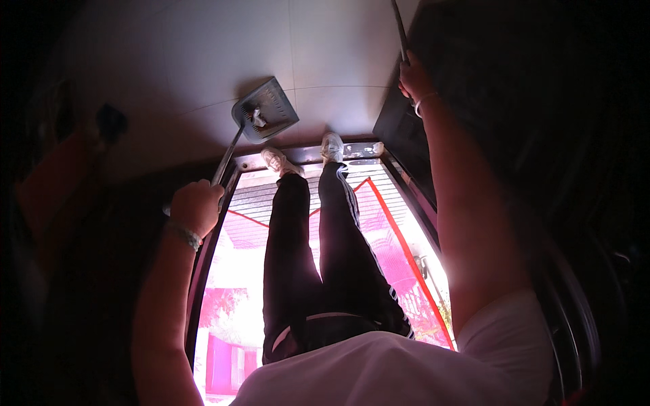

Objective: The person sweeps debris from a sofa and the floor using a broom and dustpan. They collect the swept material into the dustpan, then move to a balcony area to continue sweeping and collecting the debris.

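Observation:
My left hand (197, 205) grips the long metal handle (231, 155) of a grey plastic dustpan (279, 109). The pan rests on the floor in front of my feet, with a crumpled white scrap (258, 118) and some dark debris inside. Up at the right, my right hand (416, 78) is closed around a thin, long pole (399, 25). The far end of that pole runs out of the picture at the top, so what it carries is hidden.
Pale tiles cover the floor (335, 45). My white shoes (332, 147) stand at a doorway's threshold (358, 150). Behind me hangs a pink mesh curtain with a red edge (391, 218). A dark cabinet-like surface (406, 134) stands at right; a blurred blue object (111, 122) sits at left.

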{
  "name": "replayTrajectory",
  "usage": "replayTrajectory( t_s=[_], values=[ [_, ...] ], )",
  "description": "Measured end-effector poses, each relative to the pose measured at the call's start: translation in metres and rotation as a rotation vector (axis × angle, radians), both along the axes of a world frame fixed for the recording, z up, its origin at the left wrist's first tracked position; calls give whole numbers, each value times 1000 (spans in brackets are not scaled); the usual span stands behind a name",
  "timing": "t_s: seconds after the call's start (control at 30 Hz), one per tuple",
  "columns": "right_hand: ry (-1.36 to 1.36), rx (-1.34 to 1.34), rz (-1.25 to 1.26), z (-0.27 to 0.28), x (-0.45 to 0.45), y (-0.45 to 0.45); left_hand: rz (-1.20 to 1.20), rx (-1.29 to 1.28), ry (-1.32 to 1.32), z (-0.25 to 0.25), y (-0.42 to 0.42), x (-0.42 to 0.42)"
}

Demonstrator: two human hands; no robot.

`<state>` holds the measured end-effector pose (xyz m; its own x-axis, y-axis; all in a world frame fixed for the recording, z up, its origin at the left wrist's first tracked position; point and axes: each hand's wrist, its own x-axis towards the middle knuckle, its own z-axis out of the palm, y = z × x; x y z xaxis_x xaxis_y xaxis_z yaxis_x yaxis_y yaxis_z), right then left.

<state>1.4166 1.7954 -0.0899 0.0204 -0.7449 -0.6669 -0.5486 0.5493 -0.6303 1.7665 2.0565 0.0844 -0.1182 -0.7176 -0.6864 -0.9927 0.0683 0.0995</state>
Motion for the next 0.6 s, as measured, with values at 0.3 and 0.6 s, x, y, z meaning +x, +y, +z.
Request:
replayTrajectory(
  t_s=[0.3,0.6],
  values=[
    [399,89,360,-35,-33,193,-31,-89,9,-14,3,16],
    [427,325,187,-8,-25,349,-60,8,20,-35,-7,19]
  ],
)
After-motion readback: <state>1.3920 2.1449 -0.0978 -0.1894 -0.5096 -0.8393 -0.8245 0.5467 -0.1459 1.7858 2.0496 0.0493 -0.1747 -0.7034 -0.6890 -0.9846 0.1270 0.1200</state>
